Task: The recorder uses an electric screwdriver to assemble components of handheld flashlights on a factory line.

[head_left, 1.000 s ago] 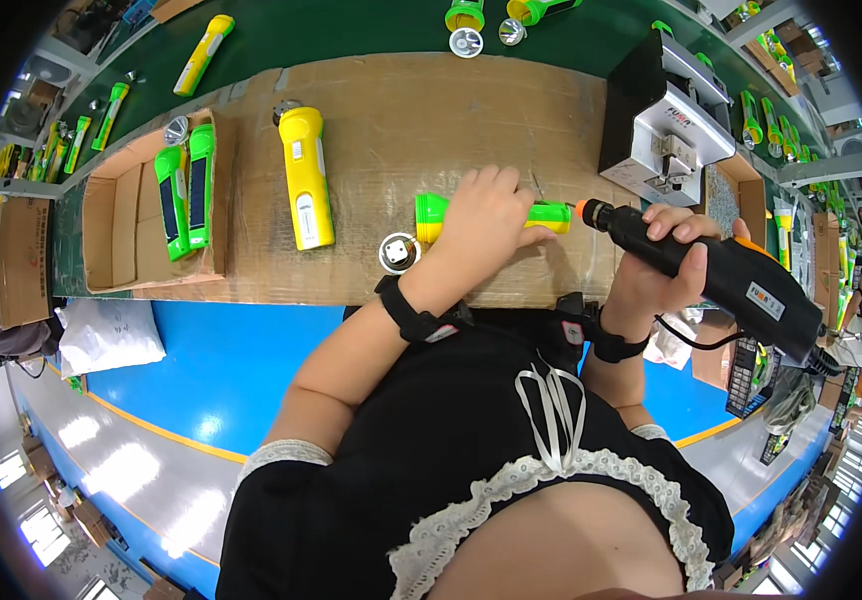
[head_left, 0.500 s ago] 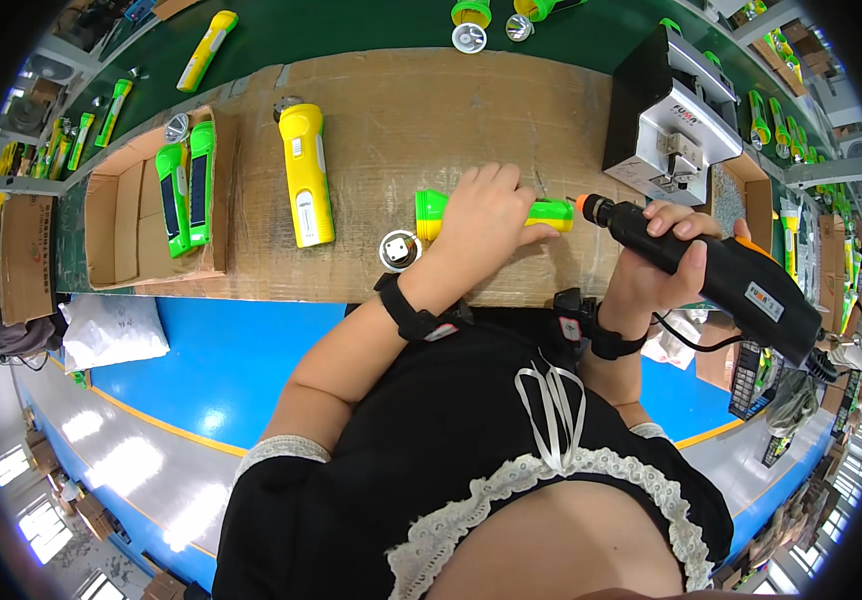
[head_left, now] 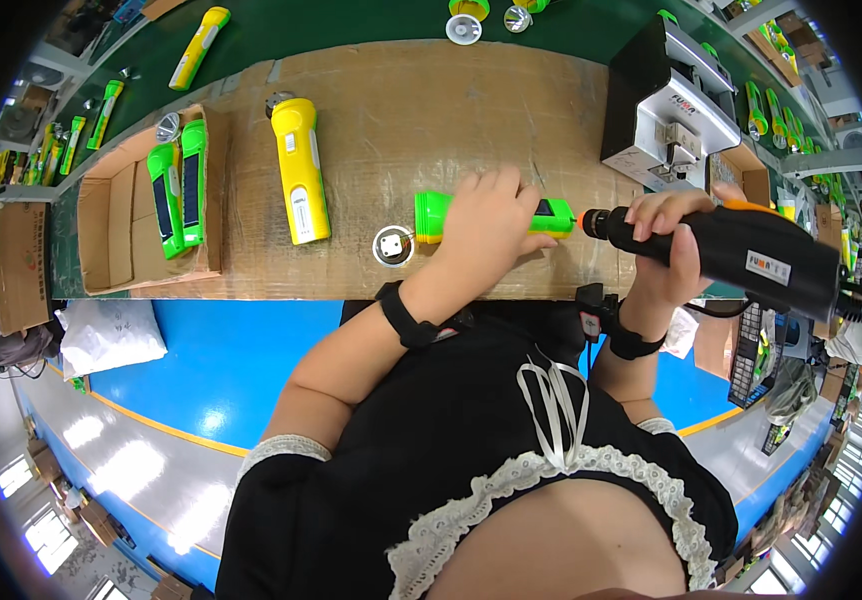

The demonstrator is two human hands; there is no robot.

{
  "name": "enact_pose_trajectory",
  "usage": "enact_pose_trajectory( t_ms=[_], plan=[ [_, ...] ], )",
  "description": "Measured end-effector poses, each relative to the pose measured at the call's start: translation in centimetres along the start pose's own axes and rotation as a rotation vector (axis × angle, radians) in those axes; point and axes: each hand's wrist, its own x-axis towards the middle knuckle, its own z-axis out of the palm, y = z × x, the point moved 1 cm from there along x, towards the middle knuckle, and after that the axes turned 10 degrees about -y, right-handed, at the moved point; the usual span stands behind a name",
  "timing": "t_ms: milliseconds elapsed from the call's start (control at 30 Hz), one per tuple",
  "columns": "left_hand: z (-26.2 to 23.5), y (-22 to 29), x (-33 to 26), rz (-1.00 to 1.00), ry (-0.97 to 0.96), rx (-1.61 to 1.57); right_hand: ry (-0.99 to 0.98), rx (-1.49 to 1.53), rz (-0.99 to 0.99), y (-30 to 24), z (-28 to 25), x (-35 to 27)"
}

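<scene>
My left hand (head_left: 486, 215) is wrapped over a green-and-yellow flashlight (head_left: 432, 216) lying on the cardboard sheet, covering its middle. In my right hand (head_left: 673, 232) is a black electric screwdriver (head_left: 766, 255), held nearly level. Its orange-collared bit end (head_left: 593, 222) meets the tail end of the flashlight, or stops just short of it; I cannot tell which. Beside the flashlight's wide end lies a round white lamp piece (head_left: 393, 245), with thin wires at its edge. Farther left rests a yellow flashlight (head_left: 300, 175), a silver reflector (head_left: 277, 100) near its head.
An open cardboard box (head_left: 111, 225) at the left holds green flashlights (head_left: 179, 190). A black-and-white machine (head_left: 673, 110) stands at the right, with a small cardboard box (head_left: 746, 175) beside it. More flashlights lie on the green bench (head_left: 351, 25) behind the cardboard.
The screwdriver has turned more level, its tip now in line with the flashlight's tail end. My right hand has shifted slightly right; my left hand stays on the flashlight.
</scene>
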Motion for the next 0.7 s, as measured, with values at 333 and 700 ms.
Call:
enact_pose_trajectory(
  t_ms=[333, 700],
  plan=[
    [1.6, 1.4, -2.1, -0.005, 0.020, 0.037, -0.134, -0.188, 0.175, 0.1, 1.4, -1.1],
    [2.5, 1.2, -2.0, 0.023, 0.081, 0.094, -0.110, -0.185, 0.207, 0.9, 1.4, -1.4]
  ],
)
